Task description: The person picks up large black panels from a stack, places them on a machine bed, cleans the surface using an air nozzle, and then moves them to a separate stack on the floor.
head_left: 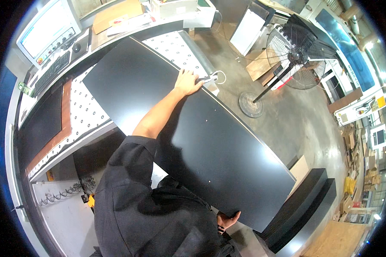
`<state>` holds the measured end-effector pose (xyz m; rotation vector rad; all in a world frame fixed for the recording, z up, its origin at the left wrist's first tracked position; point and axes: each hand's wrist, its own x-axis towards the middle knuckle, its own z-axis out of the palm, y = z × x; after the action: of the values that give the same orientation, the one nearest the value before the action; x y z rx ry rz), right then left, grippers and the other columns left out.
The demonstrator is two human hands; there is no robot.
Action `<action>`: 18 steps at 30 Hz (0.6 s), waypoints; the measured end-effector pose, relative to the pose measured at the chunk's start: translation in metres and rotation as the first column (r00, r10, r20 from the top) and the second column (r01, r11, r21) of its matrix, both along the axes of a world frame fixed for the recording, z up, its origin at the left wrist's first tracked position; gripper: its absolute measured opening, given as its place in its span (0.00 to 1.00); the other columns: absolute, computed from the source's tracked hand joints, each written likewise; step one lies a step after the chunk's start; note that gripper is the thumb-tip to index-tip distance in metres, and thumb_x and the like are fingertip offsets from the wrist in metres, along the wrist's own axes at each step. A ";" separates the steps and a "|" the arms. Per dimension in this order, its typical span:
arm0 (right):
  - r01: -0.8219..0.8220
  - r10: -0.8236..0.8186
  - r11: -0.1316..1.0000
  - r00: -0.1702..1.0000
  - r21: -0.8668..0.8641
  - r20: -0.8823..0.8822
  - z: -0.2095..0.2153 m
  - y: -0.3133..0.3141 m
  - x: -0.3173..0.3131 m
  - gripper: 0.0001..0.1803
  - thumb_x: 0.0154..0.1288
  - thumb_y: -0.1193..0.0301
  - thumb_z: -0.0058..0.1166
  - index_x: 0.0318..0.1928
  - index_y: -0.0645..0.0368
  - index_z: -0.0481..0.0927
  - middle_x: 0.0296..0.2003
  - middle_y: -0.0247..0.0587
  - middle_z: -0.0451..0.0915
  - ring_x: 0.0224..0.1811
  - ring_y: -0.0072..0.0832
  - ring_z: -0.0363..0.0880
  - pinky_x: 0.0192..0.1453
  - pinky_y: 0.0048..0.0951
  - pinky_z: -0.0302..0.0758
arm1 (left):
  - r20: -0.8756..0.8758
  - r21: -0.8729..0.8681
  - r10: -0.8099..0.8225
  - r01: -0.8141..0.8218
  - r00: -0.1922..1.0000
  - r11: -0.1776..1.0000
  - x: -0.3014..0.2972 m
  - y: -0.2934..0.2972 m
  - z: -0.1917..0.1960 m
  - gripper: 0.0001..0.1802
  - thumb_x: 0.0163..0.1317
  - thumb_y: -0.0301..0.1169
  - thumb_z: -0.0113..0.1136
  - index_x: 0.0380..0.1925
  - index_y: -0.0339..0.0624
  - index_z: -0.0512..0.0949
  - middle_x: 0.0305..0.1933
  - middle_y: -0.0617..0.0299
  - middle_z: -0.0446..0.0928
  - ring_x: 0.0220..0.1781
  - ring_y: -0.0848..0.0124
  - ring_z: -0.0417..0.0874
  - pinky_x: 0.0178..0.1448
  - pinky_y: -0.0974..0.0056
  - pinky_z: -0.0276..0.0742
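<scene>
A large black panel (227, 145) with a smooth sheen and a thin pale line along its far edge lies slantwise before me. Its far left part rests over a white table top dotted with small round studs (88, 105); its right part juts out past the table. My left hand (188, 82) is closed on the panel's far edge, fingers curling over it. Down at the near edge, my right hand (228, 220) grips the panel with the thumb up at its rim; its other fingers are partly hidden. A white handle-like device with a cable (210, 79) sits just beside my left hand.
At the left are a monitor (47, 32), keyboard (51, 73) and a dark panel with a brown border (43, 113). A black stand fan (294, 55) stands on the floor beyond. Long black stacked pieces (302, 210) lie at the right, near the panel's corner.
</scene>
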<state>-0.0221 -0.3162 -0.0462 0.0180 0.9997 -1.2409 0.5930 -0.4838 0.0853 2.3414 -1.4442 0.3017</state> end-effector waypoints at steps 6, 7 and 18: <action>0.050 -0.055 0.998 0.992 0.043 0.110 0.004 -0.044 -0.015 0.26 0.69 0.54 0.60 0.61 0.55 0.78 0.62 0.37 0.78 0.63 0.40 0.74 0.69 0.45 0.69 | 0.044 0.136 -0.059 0.052 0.997 0.989 0.027 -0.024 -0.012 0.28 0.68 0.55 0.51 0.33 0.40 0.85 0.37 0.45 0.81 0.47 0.47 0.81 0.56 0.46 0.73; 0.068 -0.076 0.996 0.989 0.064 0.125 0.011 -0.055 -0.010 0.25 0.70 0.55 0.58 0.62 0.55 0.78 0.62 0.38 0.78 0.63 0.40 0.74 0.69 0.45 0.69 | 0.069 0.173 -0.046 0.033 0.997 0.984 0.038 -0.021 -0.012 0.29 0.69 0.55 0.50 0.32 0.39 0.85 0.36 0.44 0.82 0.45 0.46 0.82 0.54 0.45 0.75; -0.084 0.076 0.993 0.993 0.088 0.094 -0.021 -0.162 -0.021 0.40 0.70 0.44 0.57 0.69 0.62 0.70 0.70 0.45 0.69 0.71 0.42 0.66 0.77 0.43 0.60 | -0.107 0.544 0.058 0.010 0.993 0.839 0.112 -0.026 -0.035 0.38 0.76 0.54 0.36 0.38 0.26 0.84 0.43 0.29 0.81 0.50 0.35 0.82 0.57 0.41 0.73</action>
<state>-0.0434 -0.4783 -0.0673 0.1035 0.9693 -1.1108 0.7046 -0.5100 0.0501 2.7552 -1.5986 -0.2882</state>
